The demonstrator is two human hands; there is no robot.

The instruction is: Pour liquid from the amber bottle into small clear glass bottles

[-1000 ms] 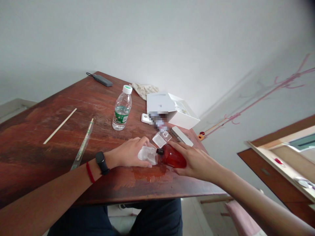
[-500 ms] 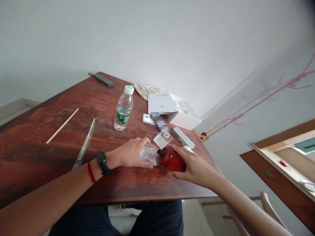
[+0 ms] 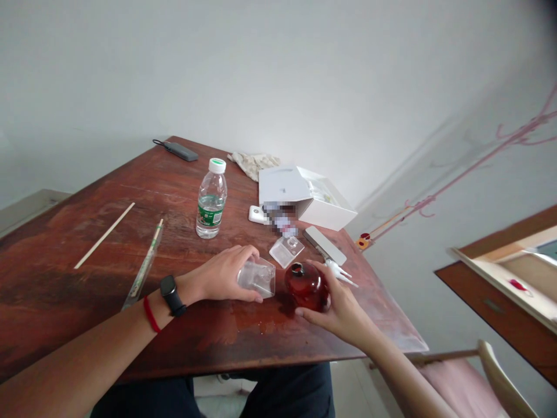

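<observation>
Moved since the earlier frame: the red bottle (image 3: 307,285) has turned mouth-up and now stands just apart from the clear container (image 3: 256,277). Left to right on the wooden table (image 3: 65,278): ruler (image 3: 143,270); water bottle (image 3: 211,200); left hand (image 3: 221,274), fingers (image 3: 243,252) curled closed around the container; wet spill (image 3: 256,322) beneath both objects; small clear lid (image 3: 286,251) beyond them; right hand (image 3: 343,307), fingers (image 3: 319,270) gripping the red bottle from its right side; white box (image 3: 307,194) farther back.
</observation>
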